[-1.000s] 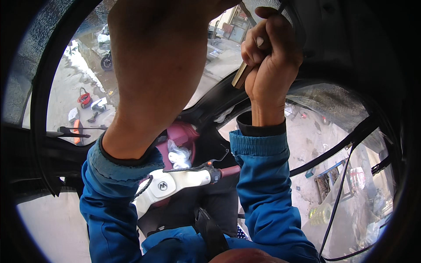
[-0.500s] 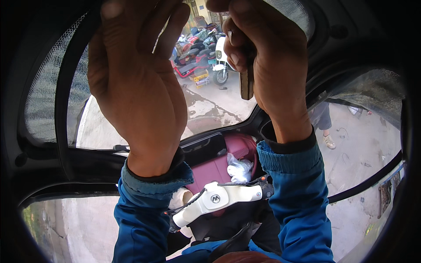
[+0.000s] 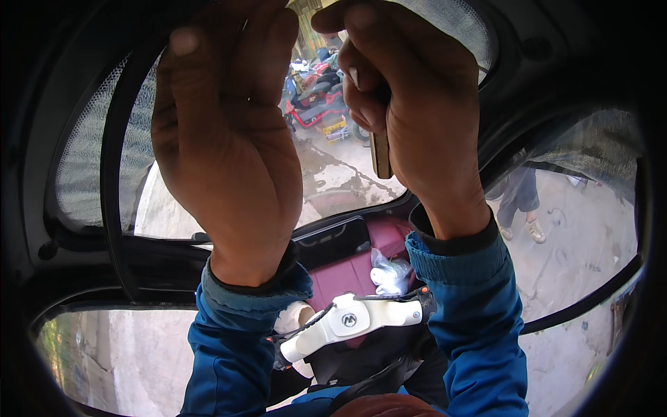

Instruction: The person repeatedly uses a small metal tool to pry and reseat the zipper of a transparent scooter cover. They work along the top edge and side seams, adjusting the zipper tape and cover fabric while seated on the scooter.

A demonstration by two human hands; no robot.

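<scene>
Head view: a brownish bar [image 3: 381,156] is gripped in the right hand [image 3: 427,111]; left hand [image 3: 226,146] apart, its grasp indeterminable.

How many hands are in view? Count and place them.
2: the left hand, at upper left, partly in shadow; the right hand, raised right of centre, closed around a brownish bar. The bystander shows none clearly; theirs may be hidden.

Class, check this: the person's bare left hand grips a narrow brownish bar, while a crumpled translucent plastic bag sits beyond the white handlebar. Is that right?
Wrong hand: the head view shows the bare right hand gripping the narrow brownish bar. The plastic bag does sit beyond the handlebar.
</scene>
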